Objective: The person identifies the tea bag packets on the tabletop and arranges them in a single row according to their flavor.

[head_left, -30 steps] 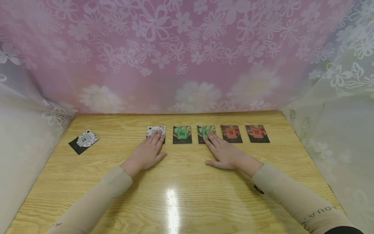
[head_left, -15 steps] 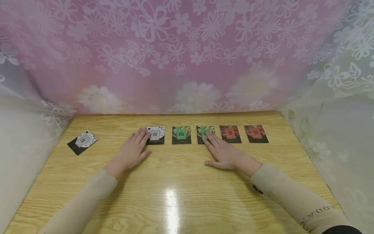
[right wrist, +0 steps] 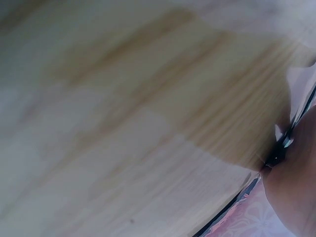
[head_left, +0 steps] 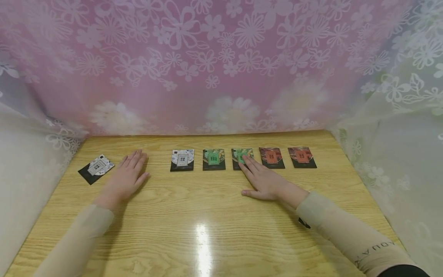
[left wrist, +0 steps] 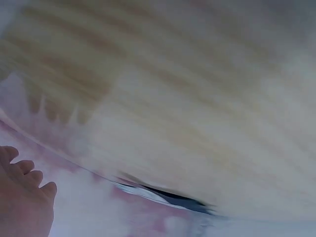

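In the head view my left hand (head_left: 126,175), fingers straight, is over the table between two white-and-black packets. Left of it lies the tilted white-and-black packet (head_left: 96,169), close to the hand; to its right is the squared-up white-and-black packet (head_left: 182,160). My right hand (head_left: 262,180) rests its straight fingertips on the right green packet (head_left: 237,154), partly covering it. Beside that packet lies the left green packet (head_left: 214,159). The left wrist view shows my left hand (left wrist: 24,197) and a blurred packet (left wrist: 168,197); the right wrist view shows my right hand (right wrist: 296,182).
Two red packets, the nearer one (head_left: 272,158) and the outer one (head_left: 302,157), continue the row to the right. All lie on a wooden table (head_left: 166,231). A pink floral curtain (head_left: 214,104) hangs along the back edge, with pale cloth on both sides.
My left hand has slid left off the squared-up white-and-black packet, uncovering it, and is now near the tilted packet. My right hand has stayed on the green packet.
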{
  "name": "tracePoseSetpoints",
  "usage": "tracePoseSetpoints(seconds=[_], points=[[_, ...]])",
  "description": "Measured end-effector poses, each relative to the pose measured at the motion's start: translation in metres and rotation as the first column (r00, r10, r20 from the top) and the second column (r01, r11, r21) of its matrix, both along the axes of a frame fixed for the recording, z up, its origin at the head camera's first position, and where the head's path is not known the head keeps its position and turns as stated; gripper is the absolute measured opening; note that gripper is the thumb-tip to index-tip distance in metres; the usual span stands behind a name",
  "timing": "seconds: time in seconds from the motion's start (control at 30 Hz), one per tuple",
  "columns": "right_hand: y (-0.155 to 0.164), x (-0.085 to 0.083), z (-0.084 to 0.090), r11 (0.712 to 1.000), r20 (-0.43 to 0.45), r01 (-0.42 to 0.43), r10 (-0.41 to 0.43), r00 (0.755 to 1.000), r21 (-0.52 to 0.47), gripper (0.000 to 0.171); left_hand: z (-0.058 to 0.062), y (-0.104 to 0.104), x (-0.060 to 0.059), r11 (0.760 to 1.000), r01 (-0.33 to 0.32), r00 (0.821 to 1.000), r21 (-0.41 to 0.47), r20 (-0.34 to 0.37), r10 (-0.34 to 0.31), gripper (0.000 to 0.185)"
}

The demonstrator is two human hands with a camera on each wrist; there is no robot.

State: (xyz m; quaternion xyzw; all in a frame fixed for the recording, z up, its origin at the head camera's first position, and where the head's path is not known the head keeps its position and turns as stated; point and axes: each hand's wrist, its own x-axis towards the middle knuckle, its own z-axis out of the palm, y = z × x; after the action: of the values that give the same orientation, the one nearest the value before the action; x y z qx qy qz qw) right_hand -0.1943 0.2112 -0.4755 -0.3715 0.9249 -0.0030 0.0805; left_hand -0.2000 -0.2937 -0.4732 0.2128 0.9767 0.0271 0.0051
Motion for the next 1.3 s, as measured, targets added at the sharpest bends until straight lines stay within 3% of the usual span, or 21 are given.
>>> tracePoseSetpoints(seconds=[0.27, 0.5, 0.67, 0.9, 1.3], points=[[0.0, 0.001, 0.001, 1.0, -0.008, -0.008, 0.007, 1.0, -0.013, 0.099, 0.001, -0.04, 0.006, 0.996, -0.089, 0.995, -0.011, 0.041, 0.089, 0.075], [0.001, 0.0, 0.001, 1.0, -0.008, -0.004, 0.004, 1.0, -0.011, 0.099, -0.002, -0.071, 0.011, 0.988, -0.15, 0.988, 0.03, 0.029, 0.149, 0.075], [0.001, 0.001, 0.001, 1.0, -0.004, -0.009, 0.009, 1.0, -0.023, 0.098, -0.004, -0.089, 0.015, 0.981, -0.184, 0.982, 0.065, 0.057, 0.181, 0.078], [0.0, 0.001, 0.0, 0.999, 0.003, -0.008, 0.008, 1.0, -0.032, 0.098, -0.007, -0.106, 0.023, 0.975, -0.188, 0.982, 0.12, 0.025, 0.186, 0.074], [-0.001, 0.002, 0.003, 1.0, 0.014, 0.008, -0.008, 1.0, -0.001, 0.099, -0.01, -0.119, 0.028, 0.975, -0.21, 0.968, 0.069, 0.157, 0.197, 0.076]])
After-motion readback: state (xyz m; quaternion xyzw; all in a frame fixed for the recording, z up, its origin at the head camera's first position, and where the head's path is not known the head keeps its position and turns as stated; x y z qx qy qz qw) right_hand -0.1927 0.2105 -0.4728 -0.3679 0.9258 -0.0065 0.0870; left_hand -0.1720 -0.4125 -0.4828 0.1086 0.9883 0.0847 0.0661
